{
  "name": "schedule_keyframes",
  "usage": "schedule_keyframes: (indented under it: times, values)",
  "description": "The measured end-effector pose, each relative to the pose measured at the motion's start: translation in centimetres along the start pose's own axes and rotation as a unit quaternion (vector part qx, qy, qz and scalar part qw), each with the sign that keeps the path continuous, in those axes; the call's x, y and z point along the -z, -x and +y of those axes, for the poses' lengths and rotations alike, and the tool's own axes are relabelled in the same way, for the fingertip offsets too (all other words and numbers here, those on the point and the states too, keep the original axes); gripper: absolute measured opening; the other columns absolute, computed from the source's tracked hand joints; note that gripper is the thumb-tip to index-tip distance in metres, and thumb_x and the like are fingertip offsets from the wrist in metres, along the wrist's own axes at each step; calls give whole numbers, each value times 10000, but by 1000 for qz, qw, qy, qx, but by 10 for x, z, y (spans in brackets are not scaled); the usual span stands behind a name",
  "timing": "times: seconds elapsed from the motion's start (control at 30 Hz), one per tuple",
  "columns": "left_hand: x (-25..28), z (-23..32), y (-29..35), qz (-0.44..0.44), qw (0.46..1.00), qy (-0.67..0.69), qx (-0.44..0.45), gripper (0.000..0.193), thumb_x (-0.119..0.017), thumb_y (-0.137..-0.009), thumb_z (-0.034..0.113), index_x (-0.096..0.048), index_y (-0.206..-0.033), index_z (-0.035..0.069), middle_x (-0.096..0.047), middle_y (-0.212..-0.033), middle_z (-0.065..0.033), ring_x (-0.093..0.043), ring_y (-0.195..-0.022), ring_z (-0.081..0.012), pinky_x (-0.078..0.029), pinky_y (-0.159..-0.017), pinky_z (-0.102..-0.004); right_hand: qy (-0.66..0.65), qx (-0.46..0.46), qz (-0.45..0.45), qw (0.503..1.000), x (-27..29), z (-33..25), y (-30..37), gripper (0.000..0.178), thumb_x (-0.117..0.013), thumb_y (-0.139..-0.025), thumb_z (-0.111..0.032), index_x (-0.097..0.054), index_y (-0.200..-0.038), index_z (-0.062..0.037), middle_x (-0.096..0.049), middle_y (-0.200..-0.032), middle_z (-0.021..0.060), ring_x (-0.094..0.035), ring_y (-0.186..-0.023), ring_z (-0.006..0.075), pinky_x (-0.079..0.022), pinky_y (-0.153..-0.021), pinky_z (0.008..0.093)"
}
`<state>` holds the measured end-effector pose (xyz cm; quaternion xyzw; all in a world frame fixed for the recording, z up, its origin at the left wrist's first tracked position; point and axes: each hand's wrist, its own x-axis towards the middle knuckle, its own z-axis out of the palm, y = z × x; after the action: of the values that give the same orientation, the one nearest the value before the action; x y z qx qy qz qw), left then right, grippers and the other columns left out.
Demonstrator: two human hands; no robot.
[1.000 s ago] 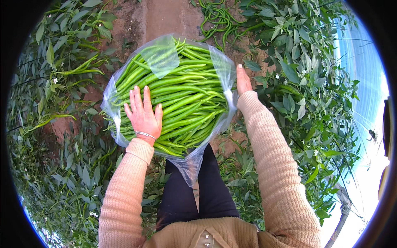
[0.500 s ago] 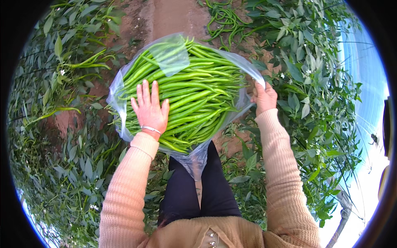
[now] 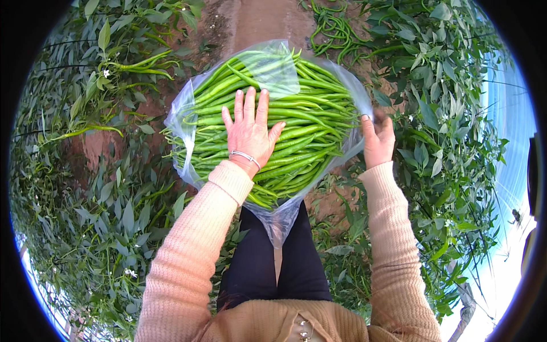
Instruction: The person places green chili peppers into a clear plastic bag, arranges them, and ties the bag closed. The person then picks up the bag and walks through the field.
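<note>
A clear plastic bag (image 3: 183, 109), its mouth wide, is packed with long green chili peppers (image 3: 302, 117) lying mostly crosswise. My left hand (image 3: 249, 131) lies palm down on top of the peppers, fingers spread, with a thin bracelet at the wrist. At the bag's right rim is my right hand (image 3: 379, 141). Its thumb tip meets the plastic edge, and the other fingers are curled behind, partly hidden and blurred. Below the peppers, a gathered corner of the bag hangs in front of my legs.
Leafy pepper plants (image 3: 111, 228) line the left side, some bearing green peppers. More plants (image 3: 439, 131) crowd the right. A heap of loose green chili peppers (image 3: 336, 28) lies on the ground beyond the bag, beside a bare soil path (image 3: 262, 23). Plastic sheeting (image 3: 513, 131) stands at far right.
My left hand has shifted right and slightly farther over the peppers. The bag's right edge, earlier pulled out taut by my right hand, now lies slacker and closer to the peppers.
</note>
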<state>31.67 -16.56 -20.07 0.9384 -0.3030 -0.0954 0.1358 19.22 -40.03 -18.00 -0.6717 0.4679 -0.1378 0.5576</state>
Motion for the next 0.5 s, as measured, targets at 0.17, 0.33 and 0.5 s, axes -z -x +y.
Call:
schedule_keyframes:
  times: [0.17, 0.33, 0.5]
  values:
    - [13, -17, -6, 31, 997, 42, -55, 537, -590, -906, 335, -477, -1378, 104, -464, -1344, -159, -408, -1266, -357, -280, -1048, -558, 242, 312, -22, 918, -43, -45, 23, 264, -642, -866, -39, -604, -1124, 1, -549, -1189, 142, -541, -1110, 294, -433, -979, 378]
    - [31, -46, -44, 143, 983, 39, -107, 303, -579, -881, 100, -632, -1180, 92, -568, -1177, -146, -515, -1116, -344, -389, -971, -454, 297, 347, -101, 884, -83, -32, 2, 232, -690, -799, -91, -681, -1030, -66, -615, -1088, 134, -551, -1073, 319, -433, -912, 417]
    - [19, -81, -66, 56, 988, -57, -130, 250, -633, -835, 114, -668, -1082, 121, -632, -1042, -71, -578, -1041, -266, -387, -1007, -464, 396, 378, -165, 821, -89, -12, -26, 268, -732, -749, -167, -711, -1013, -123, -629, -1006, 72, -568, -997, 284, -439, -850, 412]
